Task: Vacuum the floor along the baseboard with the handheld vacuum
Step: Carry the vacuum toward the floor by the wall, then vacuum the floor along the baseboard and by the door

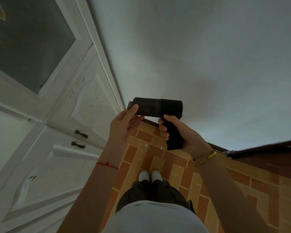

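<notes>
A person stands on the tiled floor, right hand gripping the handle of the handheld vacuum, held well above the floor. The left hand pinches its nozzle end between thumb and fingers. The job likely calls for crouching and running the nozzle tight along the dark baseboard.

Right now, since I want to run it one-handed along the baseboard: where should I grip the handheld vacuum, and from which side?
Probably the flat handle hanging below the barrel, from the right, as the right hand wraps it now. The barrel is wide and round; the left hand only pinches its nozzle end.
</notes>
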{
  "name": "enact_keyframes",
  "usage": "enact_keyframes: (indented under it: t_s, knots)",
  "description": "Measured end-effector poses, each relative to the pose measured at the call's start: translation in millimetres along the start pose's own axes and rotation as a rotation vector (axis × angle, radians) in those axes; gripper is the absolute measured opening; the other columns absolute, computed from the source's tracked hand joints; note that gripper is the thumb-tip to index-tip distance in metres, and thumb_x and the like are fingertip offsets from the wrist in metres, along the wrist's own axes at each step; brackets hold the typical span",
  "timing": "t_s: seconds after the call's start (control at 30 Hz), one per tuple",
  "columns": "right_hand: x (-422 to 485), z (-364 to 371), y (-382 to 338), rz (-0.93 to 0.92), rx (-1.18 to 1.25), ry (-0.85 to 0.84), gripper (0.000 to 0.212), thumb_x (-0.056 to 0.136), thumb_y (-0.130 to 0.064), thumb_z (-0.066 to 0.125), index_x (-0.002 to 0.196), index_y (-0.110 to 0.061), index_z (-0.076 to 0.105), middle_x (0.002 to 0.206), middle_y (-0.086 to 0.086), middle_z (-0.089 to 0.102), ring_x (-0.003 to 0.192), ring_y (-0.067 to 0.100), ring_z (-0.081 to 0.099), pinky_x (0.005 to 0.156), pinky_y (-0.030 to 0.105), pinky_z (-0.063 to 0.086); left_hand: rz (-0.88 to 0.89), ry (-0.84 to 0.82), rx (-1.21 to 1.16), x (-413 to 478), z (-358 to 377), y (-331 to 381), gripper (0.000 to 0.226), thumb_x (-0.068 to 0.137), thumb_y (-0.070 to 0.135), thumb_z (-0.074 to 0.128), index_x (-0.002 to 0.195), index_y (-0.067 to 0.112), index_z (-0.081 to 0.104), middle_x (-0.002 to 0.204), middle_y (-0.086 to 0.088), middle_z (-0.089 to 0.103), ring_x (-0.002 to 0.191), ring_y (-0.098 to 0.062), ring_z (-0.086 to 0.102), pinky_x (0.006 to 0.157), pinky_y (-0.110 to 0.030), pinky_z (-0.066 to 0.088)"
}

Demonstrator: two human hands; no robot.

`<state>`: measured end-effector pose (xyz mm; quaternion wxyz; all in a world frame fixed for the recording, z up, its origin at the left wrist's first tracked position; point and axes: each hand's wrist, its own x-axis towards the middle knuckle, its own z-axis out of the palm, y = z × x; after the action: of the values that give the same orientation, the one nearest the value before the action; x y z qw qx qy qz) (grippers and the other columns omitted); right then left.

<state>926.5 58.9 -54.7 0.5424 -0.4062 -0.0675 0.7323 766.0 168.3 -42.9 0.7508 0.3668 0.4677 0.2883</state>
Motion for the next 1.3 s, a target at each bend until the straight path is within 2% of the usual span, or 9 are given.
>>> enact_keyframes:
  t_s: [0.2, 0.33, 0.57, 0.67, 0.77, 0.87, 1.0, 1.13, 1.3]
  knots:
    - [44.6, -35.5, -1.7, 0.052, -0.067, 0.083, 0.06, 0.071, -0.043, 0.077, 0.115, -0.01, 0.053, 0.068, 0.001, 0.06, 0.053, 0.011, 0.052, 0.053, 0.023, 0.045, -0.049, 0.029, 0.019, 54.1, -7.7, -30.9, 0.036, 0.087, 0.032, 0.074, 0.115, 0.009, 0.069, 0.101, -0.006, 0.079, 0.095, -0.019, 0.076, 0.078, -0.025, 0.06]
    - [87.1, -69.3, 11.2, 0.031, -0.107, 0.164, 0.061, 0.076, -0.045, 0.072, 0.121, -0.008, 0.054, 0.068, 0.002, 0.062, 0.05, 0.011, 0.052, 0.048, 0.022, 0.046, -0.085, 0.02, 0.039, 101.2, -19.8, -67.1, 0.041, 0.088, 0.032, 0.073, 0.119, 0.006, 0.068, 0.102, -0.007, 0.079, 0.097, -0.019, 0.076, 0.082, -0.027, 0.06]
    - [186.8, -155.5, 71.7, 0.085, -0.082, 0.316, 0.047, 0.063, -0.063, 0.077, 0.073, -0.018, 0.07, 0.064, 0.002, 0.065, 0.051, 0.014, 0.061, 0.05, 0.026, 0.05, -0.171, 0.03, 0.15, 208.1, -63.7, -172.3, 0.038, 0.087, 0.04, 0.074, 0.114, 0.013, 0.07, 0.1, -0.006, 0.08, 0.098, -0.018, 0.076, 0.082, -0.025, 0.06]
    - [236.6, -201.1, 109.7, 0.097, -0.132, 0.404, 0.068, 0.053, -0.067, 0.08, 0.096, -0.014, 0.069, 0.082, 0.005, 0.072, 0.064, 0.016, 0.069, 0.059, 0.03, 0.055, -0.182, 0.029, 0.205, 256.3, -89.6, -228.3, 0.046, 0.085, 0.044, 0.075, 0.122, 0.016, 0.068, 0.104, -0.005, 0.079, 0.097, -0.017, 0.076, 0.077, -0.022, 0.059]
    - [284.7, -246.3, 147.8, 0.074, -0.207, 0.445, 0.085, 0.053, -0.067, 0.08, 0.115, -0.011, 0.068, 0.094, 0.011, 0.075, 0.068, 0.017, 0.071, 0.066, 0.031, 0.055, -0.219, 0.03, 0.277, 302.8, -117.2, -286.1, 0.036, 0.083, 0.046, 0.075, 0.107, 0.02, 0.071, 0.102, -0.007, 0.079, 0.095, -0.016, 0.076, 0.071, -0.02, 0.059]
    - [334.9, -291.6, 180.1, 0.023, -0.231, 0.46, 0.065, 0.066, -0.058, 0.079, 0.107, -0.01, 0.067, 0.098, 0.018, 0.074, 0.06, 0.017, 0.065, 0.061, 0.031, 0.056, -0.211, 0.024, 0.337, 352.5, -142.3, -342.2, 0.033, 0.086, 0.048, 0.072, 0.104, 0.022, 0.07, 0.096, -0.001, 0.08, 0.093, -0.014, 0.076, 0.074, -0.023, 0.058]
    - [395.7, -347.8, 212.1, -0.045, -0.334, 0.486, 0.043, 0.079, -0.048, 0.073, 0.096, -0.009, 0.068, 0.069, 0.003, 0.075, 0.046, 0.013, 0.061, 0.047, 0.023, 0.052, -0.118, 0.055, 0.53, 402.9, -173.2, -407.4, 0.054, 0.086, 0.052, 0.069, 0.126, 0.017, 0.063, 0.11, 0.001, 0.075, 0.093, -0.013, 0.075, 0.081, -0.024, 0.058]
    - [459.8, -411.0, 244.7, -0.109, -0.45, 0.537, 0.038, 0.084, -0.043, 0.071, 0.1, -0.009, 0.066, 0.067, 0.0, 0.075, 0.045, 0.01, 0.062, 0.048, 0.021, 0.054, 0.043, 0.043, 0.979, 455.9, -211.5, -478.9, 0.048, 0.089, 0.051, 0.065, 0.127, 0.021, 0.062, 0.121, 0.006, 0.066, 0.105, -0.011, 0.065, 0.087, -0.024, 0.051]
    - [522.3, -477.9, 276.1, -0.188, -0.6, 0.56, 0.043, 0.086, -0.041, 0.069, 0.102, -0.001, 0.068, 0.073, 0.007, 0.074, 0.053, 0.016, 0.062, 0.053, 0.025, 0.055, 0.13, -0.006, 1.282, 507.9, -250.8, -561.3, 0.053, 0.092, 0.041, 0.066, 0.135, 0.013, 0.054, 0.137, -0.004, 0.059, 0.122, -0.02, 0.058, 0.096, -0.028, 0.043]
